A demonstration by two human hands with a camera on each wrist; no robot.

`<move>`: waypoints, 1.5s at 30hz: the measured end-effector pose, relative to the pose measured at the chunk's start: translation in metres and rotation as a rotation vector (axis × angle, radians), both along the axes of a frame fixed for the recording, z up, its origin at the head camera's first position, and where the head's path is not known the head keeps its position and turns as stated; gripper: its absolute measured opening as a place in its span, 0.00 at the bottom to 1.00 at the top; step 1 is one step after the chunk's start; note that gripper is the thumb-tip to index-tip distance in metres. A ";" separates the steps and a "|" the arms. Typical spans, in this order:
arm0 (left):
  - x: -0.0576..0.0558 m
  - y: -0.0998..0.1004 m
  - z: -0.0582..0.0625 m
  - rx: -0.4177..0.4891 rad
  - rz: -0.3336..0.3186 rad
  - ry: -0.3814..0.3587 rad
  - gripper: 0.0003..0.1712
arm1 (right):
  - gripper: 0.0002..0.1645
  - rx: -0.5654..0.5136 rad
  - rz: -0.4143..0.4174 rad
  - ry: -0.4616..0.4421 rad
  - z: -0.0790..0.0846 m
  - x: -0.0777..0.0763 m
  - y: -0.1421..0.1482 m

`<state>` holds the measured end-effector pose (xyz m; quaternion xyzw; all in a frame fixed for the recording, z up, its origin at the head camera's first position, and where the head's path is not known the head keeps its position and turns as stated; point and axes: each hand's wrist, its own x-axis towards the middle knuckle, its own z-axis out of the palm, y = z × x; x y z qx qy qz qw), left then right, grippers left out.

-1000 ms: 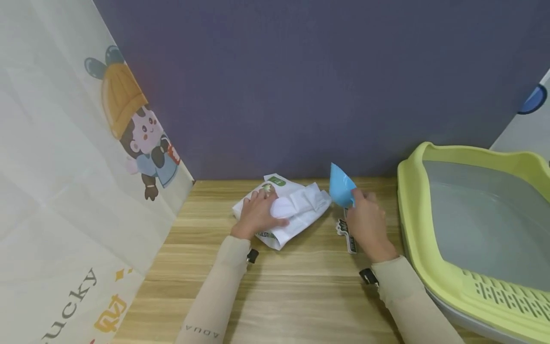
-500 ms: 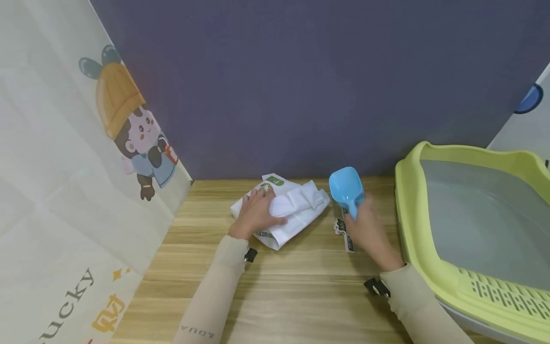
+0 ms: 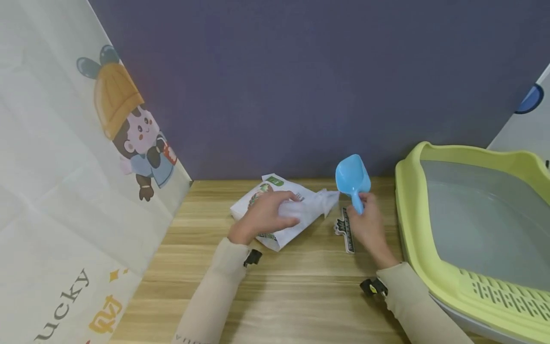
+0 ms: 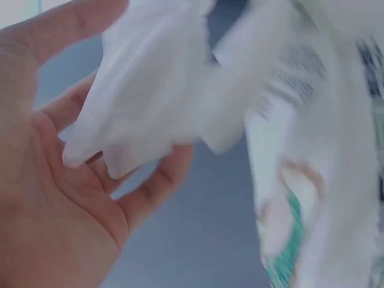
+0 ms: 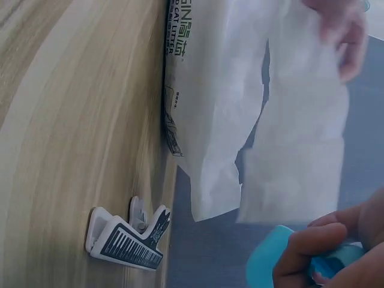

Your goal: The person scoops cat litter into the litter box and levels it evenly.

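Observation:
A white cat litter bag [image 3: 292, 234] lies on the wooden table, its torn mouth [image 5: 252, 150] towards the right. My left hand [image 3: 263, 215] is over the bag's top flap. In the left wrist view, the fingers [image 4: 157, 186] are spread and loosely bent, with the loose flap [image 4: 156, 78] between them and the thumb; no firm grip shows. My right hand [image 3: 368, 227] holds a light blue litter scoop [image 3: 351, 174] by its handle, bowl up, just right of the bag mouth. Beside that hand lies a black-and-white bag clip [image 5: 129, 243] on the table.
To the right stands a litter box with a yellow-green rim [image 3: 414, 215] and a slotted front ledge [image 3: 507, 294]. A dark panel [image 3: 301, 86] rises behind the table. On the left hangs a white printed sheet [image 3: 51, 167].
The left hand has lifted from pressing the bag, and the folded flap has unrolled to the right. The scoop has turned from edge-on to face me and risen slightly.

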<state>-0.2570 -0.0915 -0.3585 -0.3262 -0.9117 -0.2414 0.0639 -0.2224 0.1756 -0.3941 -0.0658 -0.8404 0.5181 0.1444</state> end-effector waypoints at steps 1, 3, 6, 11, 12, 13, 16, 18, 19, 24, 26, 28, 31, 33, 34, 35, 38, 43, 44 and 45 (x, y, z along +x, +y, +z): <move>0.004 0.003 0.003 0.028 -0.032 -0.004 0.22 | 0.32 0.002 0.008 0.010 0.000 0.000 0.000; 0.012 0.010 0.008 0.091 -0.097 -0.017 0.17 | 0.31 0.009 0.017 0.025 -0.001 0.001 0.001; 0.023 0.021 0.012 0.177 -0.183 -0.037 0.11 | 0.30 0.008 0.021 0.041 0.000 0.002 0.002; 0.029 0.035 0.009 0.368 -0.269 -0.222 0.12 | 0.30 0.018 0.005 0.036 0.007 0.006 0.002; 0.029 0.037 0.007 0.407 -0.263 -0.276 0.13 | 0.30 0.016 0.002 0.033 0.008 0.007 0.002; 0.028 0.038 0.006 0.444 -0.251 -0.326 0.13 | 0.30 0.012 0.002 0.032 0.010 0.008 0.002; 0.023 0.039 -0.002 0.459 -0.171 -0.336 0.09 | 0.31 0.006 0.001 0.017 0.014 0.010 0.002; 0.019 0.039 -0.008 0.366 -0.094 -0.212 0.08 | 0.31 0.014 0.004 0.010 0.016 0.011 0.001; 0.017 0.039 -0.010 0.301 -0.052 -0.142 0.09 | 0.31 0.023 0.005 0.010 0.018 0.012 0.001; 0.012 0.039 -0.022 0.048 0.143 -0.058 0.26 | 0.29 0.102 0.031 0.046 0.019 0.013 -0.001; 0.012 0.038 -0.024 0.028 0.185 -0.131 0.28 | 0.28 0.125 0.048 0.059 0.019 0.013 -0.002; 0.011 0.037 -0.026 0.027 0.197 -0.188 0.24 | 0.28 0.151 0.052 0.061 0.019 0.014 -0.002; 0.010 0.037 -0.027 0.029 0.166 -0.231 0.19 | 0.30 0.170 0.062 0.055 0.020 0.015 -0.003; 0.010 0.037 -0.027 0.029 0.143 -0.245 0.17 | 0.30 0.185 0.066 0.046 0.021 0.016 -0.004; 0.010 0.037 -0.027 0.028 0.136 -0.250 0.17 | 0.30 0.190 0.068 0.042 0.022 0.017 -0.005; 0.009 0.036 -0.028 0.026 0.133 -0.251 0.17 | 0.30 0.195 0.070 0.038 0.023 0.017 -0.005; 0.007 0.034 -0.028 0.027 0.130 -0.268 0.14 | 0.30 0.213 0.085 0.021 0.025 0.019 -0.005; 0.005 0.029 -0.029 0.023 0.099 -0.309 0.11 | 0.29 0.279 0.133 0.000 0.029 0.023 -0.005; 0.005 0.028 -0.029 0.022 0.092 -0.317 0.12 | 0.29 0.292 0.144 -0.001 0.031 0.024 -0.004; 0.004 0.028 -0.029 0.022 0.083 -0.327 0.12 | 0.29 0.304 0.156 -0.002 0.033 0.026 -0.004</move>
